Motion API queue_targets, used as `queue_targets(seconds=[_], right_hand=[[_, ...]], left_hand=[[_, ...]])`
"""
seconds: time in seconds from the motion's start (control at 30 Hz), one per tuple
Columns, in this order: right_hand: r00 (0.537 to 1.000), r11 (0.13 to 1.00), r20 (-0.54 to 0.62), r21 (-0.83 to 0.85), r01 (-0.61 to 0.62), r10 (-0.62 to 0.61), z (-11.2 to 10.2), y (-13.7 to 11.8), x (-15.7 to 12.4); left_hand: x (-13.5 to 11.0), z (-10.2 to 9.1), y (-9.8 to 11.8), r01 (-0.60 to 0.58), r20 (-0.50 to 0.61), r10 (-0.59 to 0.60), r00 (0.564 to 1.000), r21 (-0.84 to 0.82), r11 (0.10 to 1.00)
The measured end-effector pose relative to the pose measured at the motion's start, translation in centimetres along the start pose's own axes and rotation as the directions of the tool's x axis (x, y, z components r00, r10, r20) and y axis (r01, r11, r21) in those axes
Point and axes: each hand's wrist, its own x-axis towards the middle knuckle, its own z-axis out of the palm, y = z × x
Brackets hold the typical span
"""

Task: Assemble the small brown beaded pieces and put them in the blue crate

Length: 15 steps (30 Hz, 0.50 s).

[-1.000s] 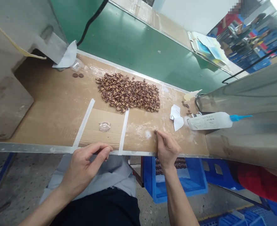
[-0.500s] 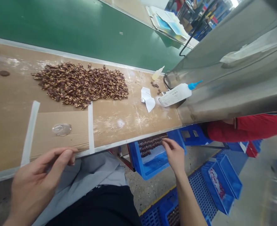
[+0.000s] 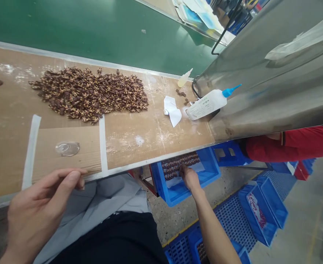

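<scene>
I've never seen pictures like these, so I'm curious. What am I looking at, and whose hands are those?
These pictures come from a camera worn on a person's head, looking down, so those are that person's own hands. The right hand reaches into a blue crate, over rows of small brown pieces. The left hand is by the bench edge; I can't tell if it holds anything. On the bench lie a big heap of brown and gold pieces, a round clear dish, a tissue and a white squeeze bottle.

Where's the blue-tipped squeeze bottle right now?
In the head view, the blue-tipped squeeze bottle lies toward the right end of the workbench, against the stainless steel housing, just right of the crumpled white paper.
</scene>
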Motion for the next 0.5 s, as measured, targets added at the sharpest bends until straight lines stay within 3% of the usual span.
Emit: queue_targets(seconds=[0.17,0.5], right_hand=[[1.0,0.999,-0.005,-0.043,0.008,-0.009,0.2,-0.2,-0.1],[1.0,1.0,-0.015,0.012,-0.02,0.021,-0.1,-0.9,-0.9]], left_hand=[[0.0,-0.3,1.3,0.092,0.031,-0.092,0.995,-0.021,0.996],[0.0,-0.4,2.0,0.098,0.04,-0.096,0.995,-0.037,0.994]])
